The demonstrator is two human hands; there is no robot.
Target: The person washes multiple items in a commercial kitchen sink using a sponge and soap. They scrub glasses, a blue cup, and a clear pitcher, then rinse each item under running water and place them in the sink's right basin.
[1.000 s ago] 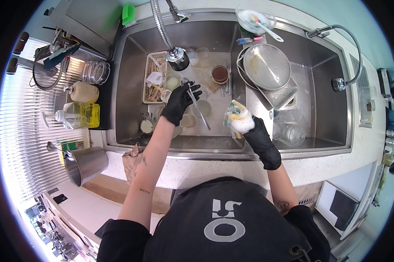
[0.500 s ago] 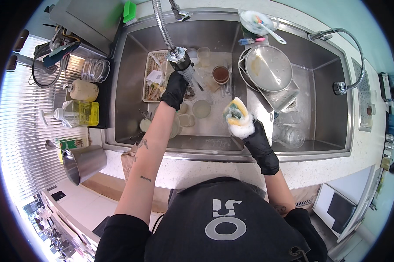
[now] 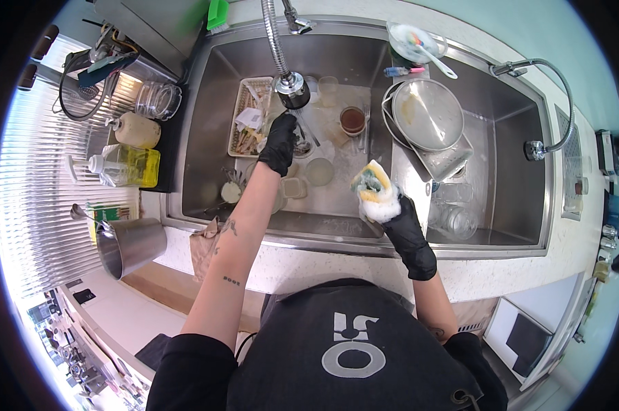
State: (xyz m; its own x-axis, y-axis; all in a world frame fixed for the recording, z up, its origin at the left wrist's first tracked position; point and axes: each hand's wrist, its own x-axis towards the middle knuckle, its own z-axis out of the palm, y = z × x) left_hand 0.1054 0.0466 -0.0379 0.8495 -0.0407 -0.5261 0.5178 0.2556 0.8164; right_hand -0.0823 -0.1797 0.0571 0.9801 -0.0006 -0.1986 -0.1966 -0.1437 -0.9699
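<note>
In black gloves, both my hands are over the steel double sink (image 3: pixel 323 48). My right hand (image 3: pixel 407 233) grips a foam-covered sponge (image 3: pixel 377 189), yellow with a darker green part, above the front of the left basin. My left hand (image 3: pixel 279 145) is closed just below the spray head (image 3: pixel 293 92) of the hose tap; what its fingers hold, if anything, I cannot make out. Beside those fingers lies thin metal cutlery (image 3: pixel 311 129). Left of them stands a cream basket (image 3: pixel 235 123) of small utensils. Clear tubs (image 3: pixel 294 188) and a cup of brown liquid (image 3: pixel 352 120) sit in the basin.
Stacked pans (image 3: pixel 427 115) rest on the divider, with clear jars (image 3: pixel 455 218) in the right basin. A foamy bowl (image 3: pixel 400 42) stands on the back edge. At left are a yellow-liquid pump bottle (image 3: pixel 139 167) and a metal pitcher (image 3: pixel 132 245). A second tap (image 3: pixel 568 103) arches over the right basin.
My left hand has drawn slightly away from the spray head, and the spray seen earlier around it no longer shows. The sponge stays in my right hand. The whole view has shifted a little.
</note>
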